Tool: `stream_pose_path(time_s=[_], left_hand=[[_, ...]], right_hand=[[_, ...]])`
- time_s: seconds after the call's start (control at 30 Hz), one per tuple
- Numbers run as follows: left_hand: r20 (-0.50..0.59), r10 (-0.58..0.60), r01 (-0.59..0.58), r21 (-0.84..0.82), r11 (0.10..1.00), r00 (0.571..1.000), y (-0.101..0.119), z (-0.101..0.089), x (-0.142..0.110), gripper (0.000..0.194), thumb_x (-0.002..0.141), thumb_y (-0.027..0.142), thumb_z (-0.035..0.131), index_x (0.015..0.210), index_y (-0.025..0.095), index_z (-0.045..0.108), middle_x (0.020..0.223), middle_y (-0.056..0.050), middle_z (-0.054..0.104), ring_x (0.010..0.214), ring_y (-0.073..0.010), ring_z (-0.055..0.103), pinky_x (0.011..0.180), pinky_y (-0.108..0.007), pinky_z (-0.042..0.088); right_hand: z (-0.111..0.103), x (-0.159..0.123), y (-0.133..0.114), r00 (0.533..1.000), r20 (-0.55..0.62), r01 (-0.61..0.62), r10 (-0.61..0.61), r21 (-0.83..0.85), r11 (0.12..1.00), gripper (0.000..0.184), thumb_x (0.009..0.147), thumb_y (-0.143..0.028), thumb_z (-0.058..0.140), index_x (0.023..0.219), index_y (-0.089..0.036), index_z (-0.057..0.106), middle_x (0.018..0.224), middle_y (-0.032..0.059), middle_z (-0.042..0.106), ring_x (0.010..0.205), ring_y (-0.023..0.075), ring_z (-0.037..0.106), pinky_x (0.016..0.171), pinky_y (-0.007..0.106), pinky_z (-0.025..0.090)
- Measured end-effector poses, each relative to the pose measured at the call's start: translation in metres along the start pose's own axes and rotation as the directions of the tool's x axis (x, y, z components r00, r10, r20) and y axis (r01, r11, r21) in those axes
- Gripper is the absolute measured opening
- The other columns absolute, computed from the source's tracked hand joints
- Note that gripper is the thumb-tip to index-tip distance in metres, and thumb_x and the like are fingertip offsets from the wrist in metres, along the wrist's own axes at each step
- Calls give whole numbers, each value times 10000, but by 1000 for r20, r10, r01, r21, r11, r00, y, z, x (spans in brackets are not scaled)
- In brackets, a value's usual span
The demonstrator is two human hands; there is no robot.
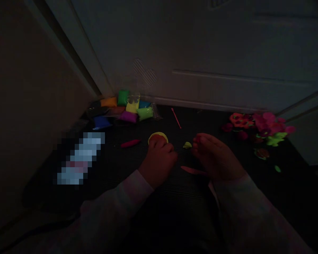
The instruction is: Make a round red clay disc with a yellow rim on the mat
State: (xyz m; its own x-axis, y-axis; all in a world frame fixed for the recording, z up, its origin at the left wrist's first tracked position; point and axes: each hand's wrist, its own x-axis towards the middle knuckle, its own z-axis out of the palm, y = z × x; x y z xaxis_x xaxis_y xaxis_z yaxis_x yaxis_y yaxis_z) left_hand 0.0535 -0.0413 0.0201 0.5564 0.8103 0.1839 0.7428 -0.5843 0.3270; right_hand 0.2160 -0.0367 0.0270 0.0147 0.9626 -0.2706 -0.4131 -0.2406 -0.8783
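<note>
The near part of a yellow-rimmed disc [159, 135] with an orange-red top is covered by the curled fingers of the left hand [159, 160]; whether it is pinched or merely touched cannot be told. The right hand [216, 155] is held on edge, its fingers close together; a reddish bit seems to show at the fingertips, but whether it is gripped cannot be made out. If the left fingers were pressed too hard, the rim could be dented, since a soft, clay-like stuff is suggested. The small yellow piece [187, 145], lying just beside the right fingertips, could be squashed or picked up by a careless sweep, and the pink knife [193, 170], partly hidden by that hand, could be knocked. Mistakes would be made likelier by the dim light (colours are barely told apart). Smooth, tapered shapes are shown by the red stick [130, 143] and the knife; shiny, puffy plastic by the bags [128, 117]; rounded petals by the pink flowers [267, 123]. All are borne by a dark, finely grained table [116, 164].
</note>
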Motion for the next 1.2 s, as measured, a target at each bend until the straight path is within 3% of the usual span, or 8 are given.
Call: stream_pose_path(time_s=[0.07, 0.13, 0.23, 0.37, 0.5, 0.63, 0.83, 1.2], left_hand=[[-15, -42, 38, -192, 981, 999, -3, -3, -2, 116, 766, 212, 530, 795, 186, 640, 844, -29, 609, 890, -206, 474, 802, -425, 335], [11, -142, 130, -492, 861, 990, -7, -7, -6, 103, 724, 223, 585, 804, 187, 640, 854, -19, 620, 870, -176, 509, 799, -376, 368], [192, -315, 319, -846, 426, 929, -13, -12, -12, 159, 688, 245, 619, 840, 202, 636, 838, 7, 639, 783, -128, 560, 722, -286, 422], [374, -376, 342, -927, -152, 848, -10, -12, -16, 162, 617, 219, 665, 777, 205, 650, 732, 35, 650, 689, -94, 573, 674, -243, 437], [452, -351, 294, -859, -420, 820, 0, -12, -15, 140, 531, 158, 702, 665, 172, 660, 669, 24, 649, 624, -76, 555, 628, -222, 433], [467, -321, 270, -821, -502, 824, 4, -13, -15, 168, 503, 162, 730, 660, 167, 671, 684, 10, 655, 647, -80, 556, 638, -219, 428], [506, -358, 293, -812, -505, 785, 5, -12, -16, 180, 497, 184, 733, 666, 172, 671, 701, 8, 659, 677, -104, 570, 695, -268, 443], [469, -272, 321, -835, -447, 841, 4, -12, -19, 135, 617, 152, 666, 743, 198, 677, 745, 24, 675, 712, -102, 596, 753, -264, 439]], right_hand=[[1, -2, -1, 1000, -2, -24, 24, 30, 999, 160, 609, -276, 692, 737, -235, 604, 677, -52, 622, 629, 82, 587, 570, 221, 489], [5, -7, -2, 996, -6, -90, 91, 50, 995, 180, 606, -288, 694, 751, -244, 597, 693, -54, 629, 628, 95, 595, 547, 240, 496], [16, -16, -3, 974, -11, -227, 227, 34, 973, 219, 578, -316, 709, 751, -253, 591, 714, -51, 638, 606, 114, 602, 488, 258, 494], [29, -26, 1, 988, 46, -147, 147, -13, 989, 182, 549, -288, 720, 670, -218, 603, 655, -40, 639, 606, 97, 603, 498, 198, 466], [30, -29, 5, 996, 87, -15, 21, -71, 997, 143, 573, -276, 707, 677, -220, 625, 590, -45, 621, 542, 74, 569, 494, 188, 457], [26, -31, 8, 996, 86, 25, -14, -117, 993, 177, 597, -257, 701, 763, -254, 638, 664, -39, 655, 598, 83, 600, 548, 203, 495], [26, -38, 10, 975, 138, 204, -172, -275, 939, 198, 673, -204, 648, 852, -283, 617, 769, -30, 671, 689, 115, 634, 624, 247, 539], [27, -46, 10, 909, 228, 417, -349, -534, 735, 271, 705, -148, 611, 931, -294, 582, 855, -29, 646, 739, 113, 629, 606, 209, 551]])
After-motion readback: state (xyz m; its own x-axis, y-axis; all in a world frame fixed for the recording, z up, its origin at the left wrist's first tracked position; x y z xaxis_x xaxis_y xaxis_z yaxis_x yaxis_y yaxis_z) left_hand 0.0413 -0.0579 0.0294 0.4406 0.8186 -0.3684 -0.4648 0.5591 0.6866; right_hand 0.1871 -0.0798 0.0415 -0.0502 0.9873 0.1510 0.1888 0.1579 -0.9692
